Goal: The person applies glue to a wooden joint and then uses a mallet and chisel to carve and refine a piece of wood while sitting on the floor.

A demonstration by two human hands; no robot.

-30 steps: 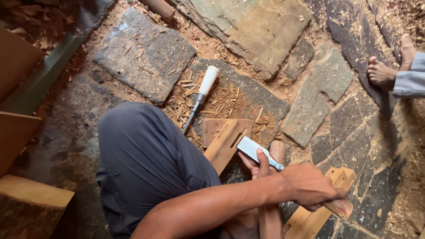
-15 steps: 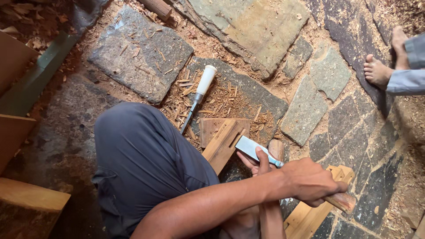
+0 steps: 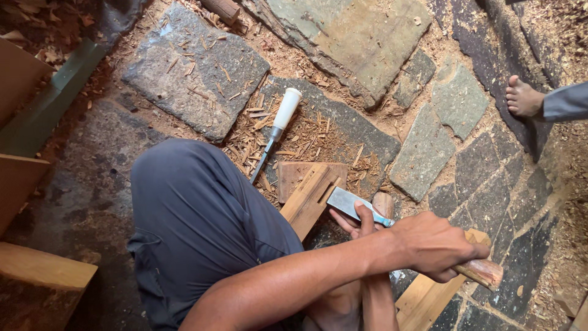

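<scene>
While the person crouches over the stone floor (image 3: 196, 67), the head view shows the left hand (image 3: 436, 244) wrapped tight round the wooden handle (image 3: 484, 271) of a broad chisel; its flat steel blade (image 3: 346, 201) points toward the wooden block (image 3: 311, 195) lying near the floor's lower middle; the right hand (image 3: 358, 222) sits just below the blade, fingers narrowly curled, thumb pressed on the steel; a second chisel with a white handle (image 3: 285, 110) lies apart on the shavings (image 3: 306, 138) further up the floor; the person's knee in dark trousers (image 3: 196, 214) fills the lower left; another person's bare foot (image 3: 522, 97) rests at the floor's right edge.
</scene>
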